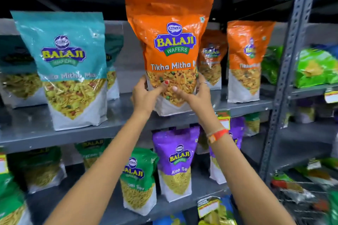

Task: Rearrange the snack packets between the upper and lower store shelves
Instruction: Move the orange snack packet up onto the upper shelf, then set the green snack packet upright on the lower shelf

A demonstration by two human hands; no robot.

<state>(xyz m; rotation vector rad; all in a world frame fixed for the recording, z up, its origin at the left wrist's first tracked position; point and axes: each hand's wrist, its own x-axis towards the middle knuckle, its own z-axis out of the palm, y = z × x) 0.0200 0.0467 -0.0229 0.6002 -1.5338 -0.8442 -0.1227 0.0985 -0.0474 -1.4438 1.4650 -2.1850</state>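
**Ana:** While the grey metal rack (285,71) fills the whole frame, look at the upper shelf (128,113) running across the middle, with the lower shelf (206,190) under it toward the bottom.

**Ben:** Big orange packet (170,45) dead centre, upright, label facing us: "Balaji Wafers, Tikha Mitha". Its white base sits at the front edge of the upper shelf; I cannot tell whether it rests there or is lifted just clear.

**Ana:** Left of centre, a teal packet (64,64) stands on that same shelf, more teal ones blurred behind it at the far left.

**Ben:** Right of centre, another orange packet (247,56) stands upright, and one more orange pack (212,56) peeks out between it and the held one.

**Ana:** Down below, a purple packet (175,160) stands on the lower shelf, a green packet (139,175) just beside it to the left, both upright.

**Ben:** Green bags (314,67) at the right edge sit on the neighbouring rack.

**Ana:** Now the hands. The left hand (144,93) clasps the held packet's lower left side, thumb across the clear window.

**Ben:** And the right hand (195,91) grips the lower right side, thumb on the front, fingers wrapped behind. So both are closed around that one packet.

**Ana:** An orange band (217,135) circles the right wrist, lower right of centre.

**Ben:** Smallest of all, price tags (224,120) clipped to the shelf edge just by that wrist.
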